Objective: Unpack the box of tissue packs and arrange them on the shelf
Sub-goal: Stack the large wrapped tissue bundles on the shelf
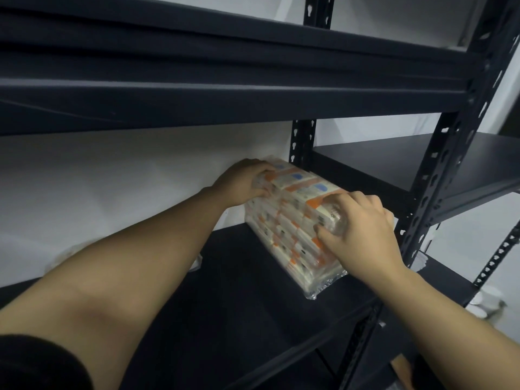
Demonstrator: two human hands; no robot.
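Your left hand (244, 180) and right hand (358, 226) both grasp the tissue pack (292, 220), fingers curled over its ends. It's a clear-wrapped bundle, white with orange and blue marks, standing on the dark shelf (239, 277).

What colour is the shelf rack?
Dark, near-black metal shelf rack, seen in the head view.

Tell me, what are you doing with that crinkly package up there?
A person is putting a plastic-wrapped bundle of tissue packs on a dark metal shelf. The left hand grips its far end near the white wall, and the right hand grips the near end. The bundle stands on the shelf board at the right end, close to the rack's upright post. No other packs show on this shelf.
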